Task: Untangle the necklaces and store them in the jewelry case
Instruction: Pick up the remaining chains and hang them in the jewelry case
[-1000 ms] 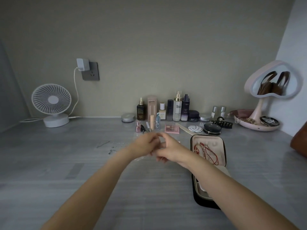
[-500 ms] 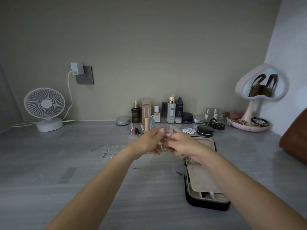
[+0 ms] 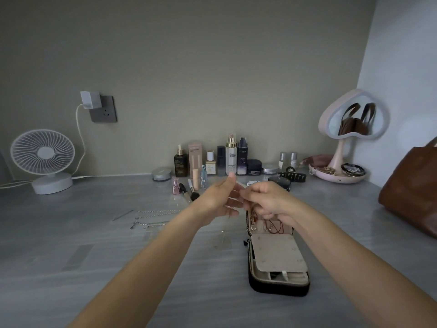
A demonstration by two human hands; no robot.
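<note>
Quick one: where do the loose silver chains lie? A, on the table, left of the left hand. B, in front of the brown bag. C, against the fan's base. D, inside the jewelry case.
A: the silver chains lie stretched out on the table, left of the left hand and apart from the jewelry case.

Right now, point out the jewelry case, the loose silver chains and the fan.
jewelry case (image 3: pixel 279 289), head view, black front wall.
silver chains (image 3: pixel 157 211), head view, upper strand.
fan (image 3: pixel 43 151), head view, grille hub.
</note>
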